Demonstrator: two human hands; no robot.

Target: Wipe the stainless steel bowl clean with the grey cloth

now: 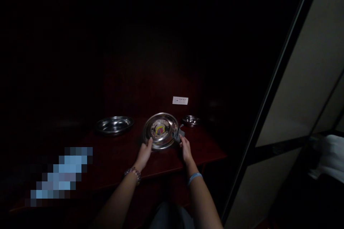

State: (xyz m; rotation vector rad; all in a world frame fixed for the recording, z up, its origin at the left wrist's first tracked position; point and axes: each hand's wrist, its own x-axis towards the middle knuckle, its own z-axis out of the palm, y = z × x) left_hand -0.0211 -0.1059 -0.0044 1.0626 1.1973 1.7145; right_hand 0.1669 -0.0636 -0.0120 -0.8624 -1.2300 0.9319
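A round shiny metal plate (168, 141) with a yellow and red sticker at its centre is tilted up toward me over the dark red table. My left hand (145, 153) grips its lower left rim, thumb on the front face. At the plate's right edge, my right hand (185, 146) is closed on a small grey cloth (178, 134), which touches or lies very near the rim. The fingers behind the plate are hidden.
On the dark red table (120, 157), a wide metal dish (114, 126) stands at left and a small metal bowl (191, 120) at right. A white socket panel (180, 100) is on the back wall. A pale sliding door (292, 96) rises at right. A pixelated patch covers the lower left.
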